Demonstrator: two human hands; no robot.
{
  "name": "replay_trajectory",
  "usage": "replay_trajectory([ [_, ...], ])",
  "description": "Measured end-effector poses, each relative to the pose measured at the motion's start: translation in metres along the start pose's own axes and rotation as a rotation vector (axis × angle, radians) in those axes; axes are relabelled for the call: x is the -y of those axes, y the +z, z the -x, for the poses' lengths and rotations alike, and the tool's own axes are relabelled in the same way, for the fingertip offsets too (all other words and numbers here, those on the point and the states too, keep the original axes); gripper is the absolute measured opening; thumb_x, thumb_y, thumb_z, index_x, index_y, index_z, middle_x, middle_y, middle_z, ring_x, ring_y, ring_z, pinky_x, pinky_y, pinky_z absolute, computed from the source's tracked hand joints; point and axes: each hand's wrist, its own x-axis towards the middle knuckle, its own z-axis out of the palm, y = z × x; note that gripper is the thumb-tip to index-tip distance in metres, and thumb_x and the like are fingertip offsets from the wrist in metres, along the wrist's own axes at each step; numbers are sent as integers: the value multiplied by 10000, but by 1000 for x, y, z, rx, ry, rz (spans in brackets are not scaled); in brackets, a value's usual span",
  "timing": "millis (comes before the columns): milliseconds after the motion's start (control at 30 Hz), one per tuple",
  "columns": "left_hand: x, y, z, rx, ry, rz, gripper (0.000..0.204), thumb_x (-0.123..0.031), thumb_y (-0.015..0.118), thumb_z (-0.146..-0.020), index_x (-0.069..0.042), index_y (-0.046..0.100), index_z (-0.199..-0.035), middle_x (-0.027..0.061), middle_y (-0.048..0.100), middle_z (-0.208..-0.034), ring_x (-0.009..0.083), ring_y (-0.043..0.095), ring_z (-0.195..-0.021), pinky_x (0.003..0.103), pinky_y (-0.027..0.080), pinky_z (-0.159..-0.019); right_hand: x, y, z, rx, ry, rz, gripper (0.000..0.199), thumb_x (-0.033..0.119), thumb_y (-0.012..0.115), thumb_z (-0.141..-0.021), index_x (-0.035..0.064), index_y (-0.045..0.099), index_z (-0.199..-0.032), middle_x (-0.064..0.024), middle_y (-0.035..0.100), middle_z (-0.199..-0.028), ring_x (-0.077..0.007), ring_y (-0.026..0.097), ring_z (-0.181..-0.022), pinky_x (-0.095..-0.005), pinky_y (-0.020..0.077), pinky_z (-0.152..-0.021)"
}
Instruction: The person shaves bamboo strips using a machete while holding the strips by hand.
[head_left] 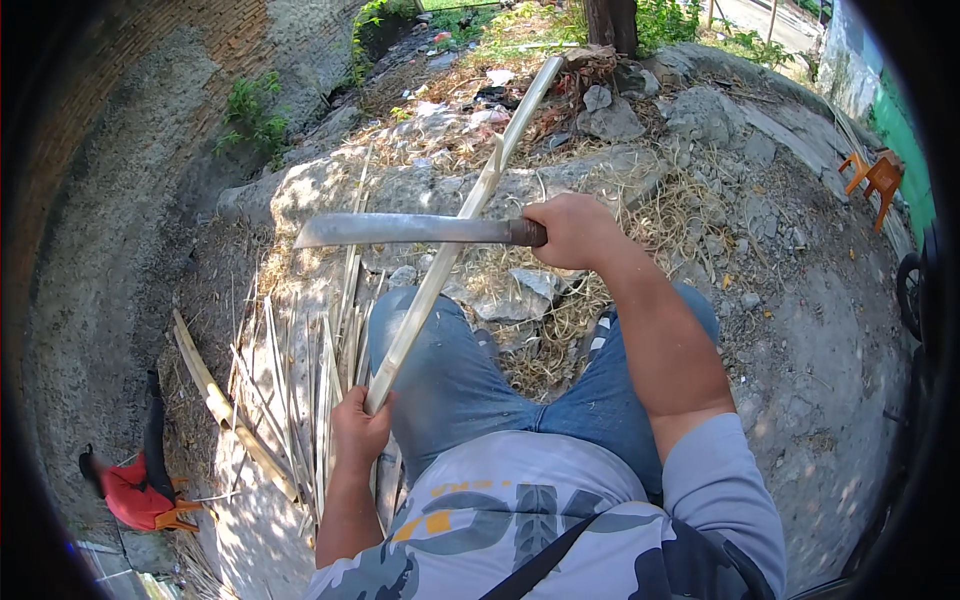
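My right hand (578, 231) is closed round the dark handle of a machete (395, 229), whose long blade points left. The blade lies across a pale split bamboo strip (425, 300), at about its middle. Near my left thigh, my left hand (361, 428) grips the strip's lower end. From there the strip slants up and to the right, away from me. A small splinter stands out from its edge beyond the blade. Whether the blade bites into the bamboo or only rests on it, I cannot tell.
Several thin bamboo strips (328, 390) and a thicker split length (215, 395) lie at my left. Curled shavings (700, 215) and broken concrete (610, 118) cover the ground ahead. A person in red (135, 492) sits far left; orange plastic chairs (880, 180) stand far right.
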Motion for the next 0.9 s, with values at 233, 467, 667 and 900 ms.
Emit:
replay_trajectory([
  [233,-4,-15,-7,-4,17,-64,290,-242,834,-862,10,691,-862,94,636,-624,152,561,-545,333,467,-548,-6,1,0,-60,-190,129,159,213,741,-709,169,699,-856,-61,720,-781,-287,711,-806,-428,509,-857],
  [467,2,-27,-11,64,-14,-219,279,-237,824,-883,12,704,-920,104,649,-646,155,568,-561,344,465,-555,-35,6,-2,-169,254,2,220,232,718,-765,106,702,-944,-186,708,-844,-401,694,-865,-522,545,-796],
  [667,19,-13,4,67,-73,-22,287,-248,829,-877,1,686,-883,88,638,-642,141,563,-566,339,455,-548,-28,4,-1,-115,181,-121,208,218,726,-748,103,692,-918,-185,707,-845,-411,691,-864,-521,546,-787],
  [900,9,2,-6,74,-40,25,287,-248,822,-875,-2,675,-853,83,620,-624,135,534,-554,342,438,-536,-5,21,-2,-70,-163,75,132,195,724,-703,135,670,-808,-81,698,-749,-325,686,-763,-457,503,-791],
])
